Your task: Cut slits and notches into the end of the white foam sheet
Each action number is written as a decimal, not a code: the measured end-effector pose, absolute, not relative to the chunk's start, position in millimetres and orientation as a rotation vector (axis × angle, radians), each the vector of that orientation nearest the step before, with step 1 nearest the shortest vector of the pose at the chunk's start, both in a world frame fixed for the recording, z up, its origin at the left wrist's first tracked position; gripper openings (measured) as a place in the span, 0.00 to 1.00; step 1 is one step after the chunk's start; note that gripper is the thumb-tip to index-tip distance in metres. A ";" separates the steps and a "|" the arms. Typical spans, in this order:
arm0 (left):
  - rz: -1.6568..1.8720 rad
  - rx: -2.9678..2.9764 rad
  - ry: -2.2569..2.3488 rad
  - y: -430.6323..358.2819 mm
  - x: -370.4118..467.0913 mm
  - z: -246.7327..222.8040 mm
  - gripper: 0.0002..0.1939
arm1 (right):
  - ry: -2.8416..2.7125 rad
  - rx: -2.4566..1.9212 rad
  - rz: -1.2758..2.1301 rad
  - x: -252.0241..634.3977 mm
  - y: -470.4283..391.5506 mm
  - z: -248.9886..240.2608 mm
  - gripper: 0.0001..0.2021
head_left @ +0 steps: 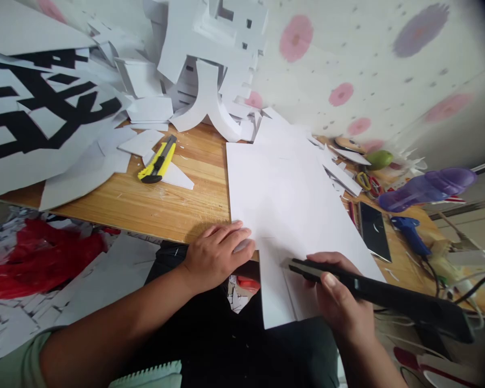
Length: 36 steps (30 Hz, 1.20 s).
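Observation:
A large white board [283, 188] lies on the wooden table, its lower part jutting past the front edge over the lap. My left hand [220, 253] rests flat at the board's left edge, fingers stretched out. My right hand [341, 293] is closed around a long black tool [380, 291], which looks like a cutter. Its tip is over the lower part of the board, beside a thin straight line running toward the bottom edge. Whether the tip touches the board cannot be made out.
A yellow utility knife [157, 160] lies on the table [202, 183] at left. White cut-board structures [210, 54] stand behind. At right are a phone [374, 230], a blue glue gun [411, 234], scissors [368, 184] and a purple object [426, 188]. A red bag [44, 258] is lower left.

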<state>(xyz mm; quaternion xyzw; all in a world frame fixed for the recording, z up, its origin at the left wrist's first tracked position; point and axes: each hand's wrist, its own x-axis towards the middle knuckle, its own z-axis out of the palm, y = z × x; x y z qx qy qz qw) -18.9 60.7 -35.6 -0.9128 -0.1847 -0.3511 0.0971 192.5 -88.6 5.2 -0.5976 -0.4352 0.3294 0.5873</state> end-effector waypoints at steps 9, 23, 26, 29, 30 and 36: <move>-1.002 -2.719 -0.548 62.0 -18.9 -36.3 0.14 | -1.544 -1.319 1.011 235.0 -7.6 26.6 0.12; -0.959 -2.746 -0.552 61.2 -19.0 -34.8 0.15 | -1.521 -1.333 0.999 233.9 14.3 9.2 0.06; -0.960 -2.729 -0.546 61.9 -18.0 -34.3 0.15 | -1.521 -1.323 1.010 232.9 13.4 7.2 0.06; -0.955 -2.726 -0.541 62.5 -16.9 -33.5 0.15 | -1.530 -1.318 1.025 232.6 13.6 6.9 0.06; -0.954 -2.726 -0.541 62.5 -16.7 -33.2 0.15 | -1.533 -1.314 1.028 232.7 13.6 7.0 0.06; -0.955 -2.728 -0.556 61.3 -18.1 -33.3 0.15 | -1.552 -1.292 1.029 234.1 14.6 6.2 0.06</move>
